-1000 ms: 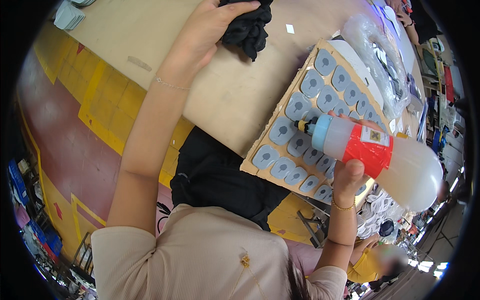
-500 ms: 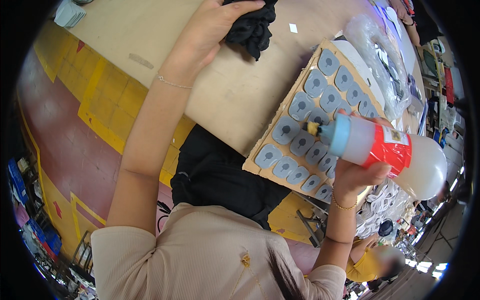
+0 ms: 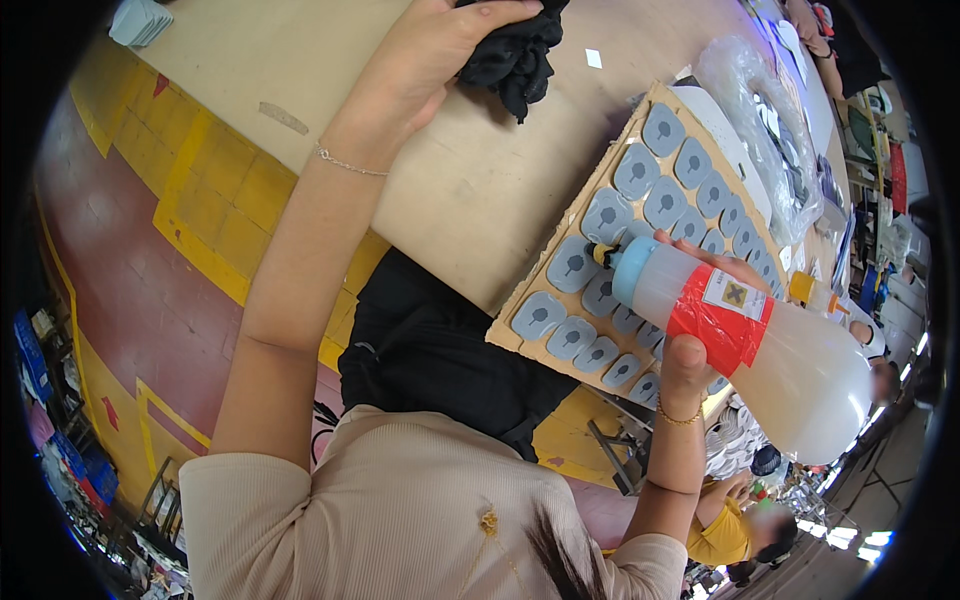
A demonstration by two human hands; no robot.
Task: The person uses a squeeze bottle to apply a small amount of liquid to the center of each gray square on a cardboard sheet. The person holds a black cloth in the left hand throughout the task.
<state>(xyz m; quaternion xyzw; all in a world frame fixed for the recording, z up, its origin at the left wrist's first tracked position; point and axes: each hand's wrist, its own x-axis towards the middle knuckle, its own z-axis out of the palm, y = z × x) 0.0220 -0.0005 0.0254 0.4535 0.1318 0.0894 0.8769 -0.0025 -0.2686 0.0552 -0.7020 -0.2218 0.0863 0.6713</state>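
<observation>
A bunched black cloth (image 3: 512, 62) is gripped in my left hand (image 3: 425, 60) over the far part of the table. My right hand (image 3: 695, 350) is wrapped round a translucent squeeze bottle (image 3: 800, 370) with a light blue cap, a dark nozzle and a red band with a label. The bottle lies tilted, its nozzle pointing left over a cardboard sheet (image 3: 508, 328). On that sheet sit rows of grey rounded pieces (image 3: 540, 316), each with a darker mark in its middle. The bottle and my right hand hide some of them.
Right of the sheet lies a clear plastic bag (image 3: 735, 70) with white pieces. A small white square (image 3: 593, 58) rests on the tan table (image 3: 450, 210). Stacked pale pieces (image 3: 140, 22) stand at the far left. A person in yellow (image 3: 722, 530) is at the lower right.
My right hand has turned the bottle, so its base has swung down and toward me and its nozzle has moved slightly left. My left hand has barely shifted right with the cloth.
</observation>
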